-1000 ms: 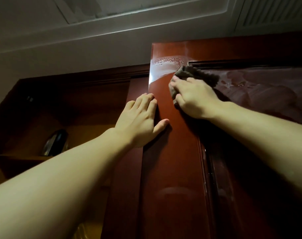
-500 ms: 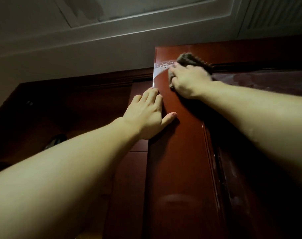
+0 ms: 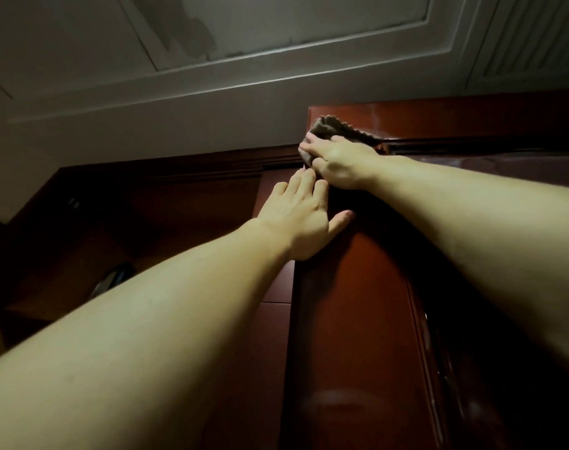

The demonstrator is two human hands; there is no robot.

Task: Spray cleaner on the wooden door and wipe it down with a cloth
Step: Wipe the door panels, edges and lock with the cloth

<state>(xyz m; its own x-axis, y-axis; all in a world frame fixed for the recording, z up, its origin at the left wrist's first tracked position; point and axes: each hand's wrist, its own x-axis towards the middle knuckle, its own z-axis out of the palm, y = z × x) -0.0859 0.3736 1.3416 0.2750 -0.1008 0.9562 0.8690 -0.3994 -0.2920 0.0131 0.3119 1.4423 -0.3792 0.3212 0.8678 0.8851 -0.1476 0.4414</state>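
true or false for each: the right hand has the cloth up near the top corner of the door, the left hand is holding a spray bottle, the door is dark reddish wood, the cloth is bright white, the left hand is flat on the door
1. The right hand presses the cloth near the top corner of the door. True.
2. The left hand holds a spray bottle. False: it holds nothing, and no bottle is in view.
3. The door is dark reddish wood. True.
4. The cloth is bright white. False: it is a dull grey-brown.
5. The left hand lies flat on the door with its fingers straight. True: it rests at the door's edge, just below the right hand.
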